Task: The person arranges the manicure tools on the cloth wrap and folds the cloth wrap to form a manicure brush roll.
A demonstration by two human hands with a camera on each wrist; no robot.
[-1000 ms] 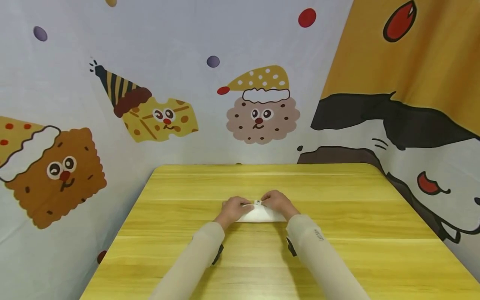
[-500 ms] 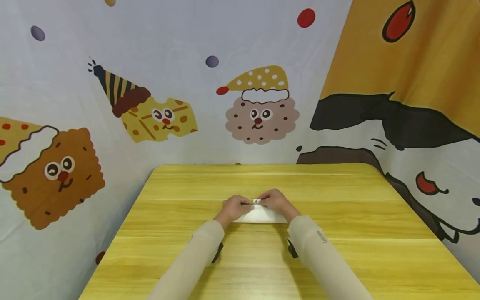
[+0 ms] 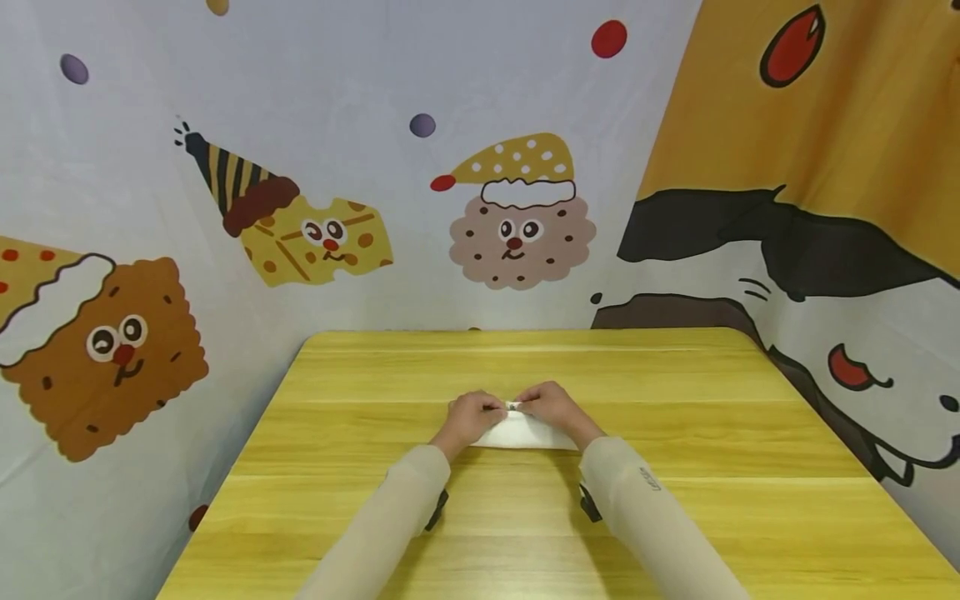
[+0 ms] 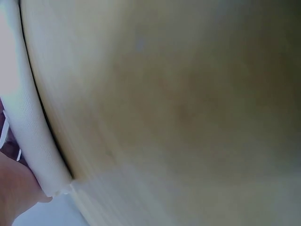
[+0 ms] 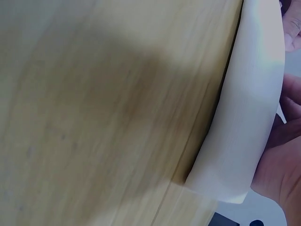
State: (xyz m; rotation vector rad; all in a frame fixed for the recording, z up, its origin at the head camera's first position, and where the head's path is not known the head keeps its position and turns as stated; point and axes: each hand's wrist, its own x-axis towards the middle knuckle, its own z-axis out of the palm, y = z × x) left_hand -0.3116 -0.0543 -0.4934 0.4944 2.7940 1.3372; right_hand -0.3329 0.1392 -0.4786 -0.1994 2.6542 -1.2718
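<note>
A folded white cloth lies crosswise on the table, its rounded near fold toward me. It shows as a thick, smooth fold in the left wrist view and the right wrist view. My left hand pinches its far edge from the left, thumb on top. From the right, my right hand pinches the same edge. Between the fingertips of both hands a small white tag with dark print peeks out. The cloth's far side is mostly hidden behind the fingers.
The yellow wood-grain table reaches back to a fabric backdrop with cartoon biscuit and cheese prints. Beige sleeves cover both forearms. A dark wrist-camera mount hangs under the right cuff.
The right fingertips have moved slightly left toward the left hand, covering more of the tag. The tag stood up before and now sits lower. The cloth stays in place.
</note>
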